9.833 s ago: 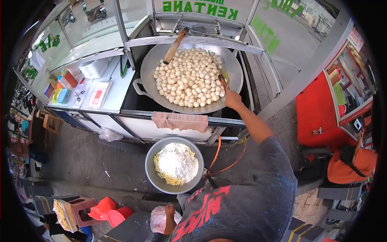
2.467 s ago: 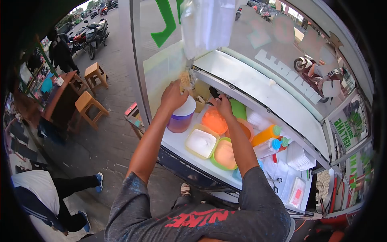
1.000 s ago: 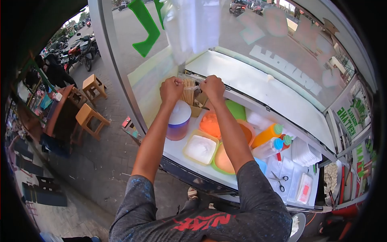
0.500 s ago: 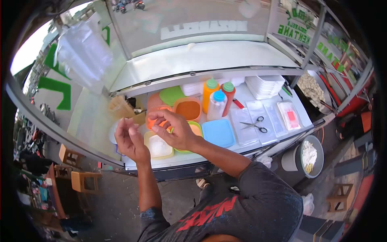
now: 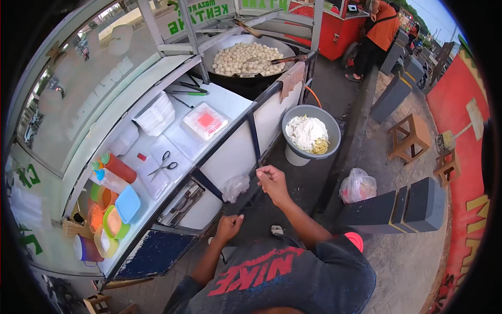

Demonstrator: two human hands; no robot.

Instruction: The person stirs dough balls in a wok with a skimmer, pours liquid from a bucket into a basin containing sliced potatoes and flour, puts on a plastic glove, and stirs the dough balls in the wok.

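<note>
My left hand (image 5: 229, 228) is in front of the cart's lower panel, loosely curled, with nothing visible in it. Farther forward, my right hand (image 5: 273, 183) is raised with bent fingers drawn together, also showing nothing in its grip. A grey bucket (image 5: 293, 125) lies beyond the right hand, apart from it; white flour (image 5: 307, 133) and pale yellow strips (image 5: 319, 146) are inside. Beside the hands, a clear plastic bag (image 5: 236, 187) hangs at the cart's side.
Left on the counter are scissors (image 5: 163, 164), a blue-lidded box (image 5: 130, 204), sauce bottles (image 5: 119, 168) and foam trays (image 5: 156, 113). A wok (image 5: 209, 58) of round balls stands ahead. Stools (image 5: 409, 138), bollards (image 5: 397, 209) and a tied bag (image 5: 357, 185) line the right; a person in orange (image 5: 383, 27) stands farther off.
My view and body have turned right, from the counter containers towards the bucket. Both hands have left the space above the containers and dropped beside the cart, their fingers more curled.
</note>
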